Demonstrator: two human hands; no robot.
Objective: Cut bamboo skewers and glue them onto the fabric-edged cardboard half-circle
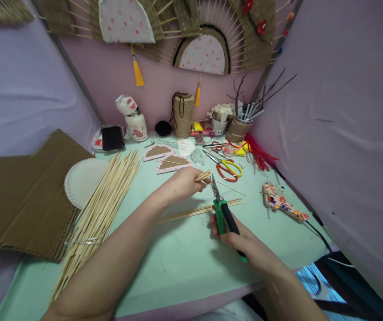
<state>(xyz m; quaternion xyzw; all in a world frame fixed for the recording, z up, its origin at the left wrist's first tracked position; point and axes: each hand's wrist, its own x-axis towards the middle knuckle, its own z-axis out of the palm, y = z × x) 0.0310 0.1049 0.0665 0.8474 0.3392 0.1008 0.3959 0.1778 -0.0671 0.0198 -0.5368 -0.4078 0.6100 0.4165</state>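
Observation:
My left hand (183, 182) is closed around a small bundle of bamboo sticks (203, 175), whose ends poke out to the right. My right hand (241, 240) grips the green and black handles of a pair of cutters (220, 207). The cutter blades point up and sit right beside the stick ends. Under the cutters, a few cut sticks (200, 211) lie flat on the mint green table (178, 258).
A big pile of long bamboo skewers (100, 209) lies at left beside a paper plate (82, 180) and cardboard (20, 196). Red and yellow scissors (227, 169), a patterned glue gun (283, 203), a twine spool (183, 115), a jar (137, 125) and a pen cup (240, 127) stand further back.

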